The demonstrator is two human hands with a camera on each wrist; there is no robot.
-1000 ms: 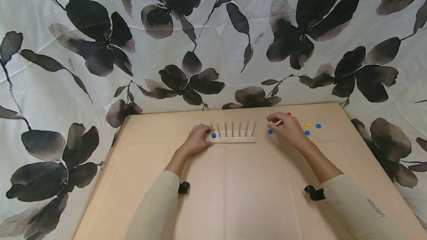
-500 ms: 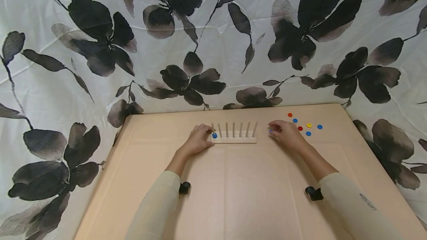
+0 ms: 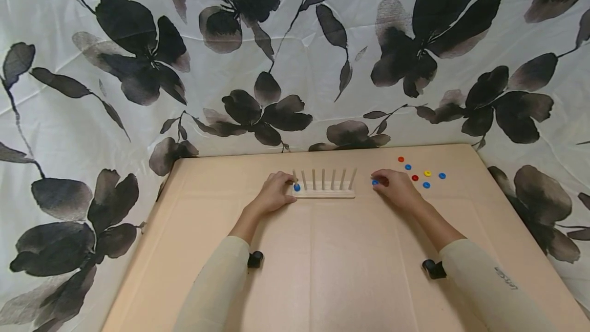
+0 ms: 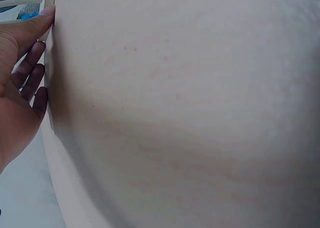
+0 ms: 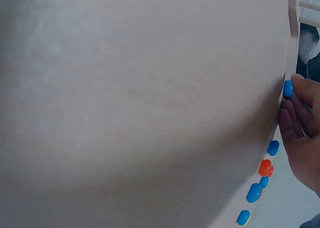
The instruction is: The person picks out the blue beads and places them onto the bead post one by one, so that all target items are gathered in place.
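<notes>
A wooden peg rack (image 3: 323, 194) with a row of upright pegs stands near the back of the table. My left hand (image 3: 275, 191) grips its left end, thumb along the front of the base in the left wrist view. One blue ring (image 3: 297, 187) sits low on the leftmost peg, close to the left fingertips. To the right of the rack, my right hand (image 3: 397, 186) pinches another blue ring (image 5: 288, 88) between thumb and fingers, right at the tabletop. Part of that ring is hidden by the fingers.
Right of my right hand lie several loose rings: a yellow ring (image 3: 427, 173), a red ring (image 3: 415, 178), another red ring (image 3: 401, 159) and blue ones, such as a blue ring (image 3: 442, 175). A floral cloth (image 3: 295, 55) hangs behind the table (image 3: 350, 265).
My right hand has come down slightly, and its fingers have closed onto the blue ring on the table. The left hand stays at the rack's end.
</notes>
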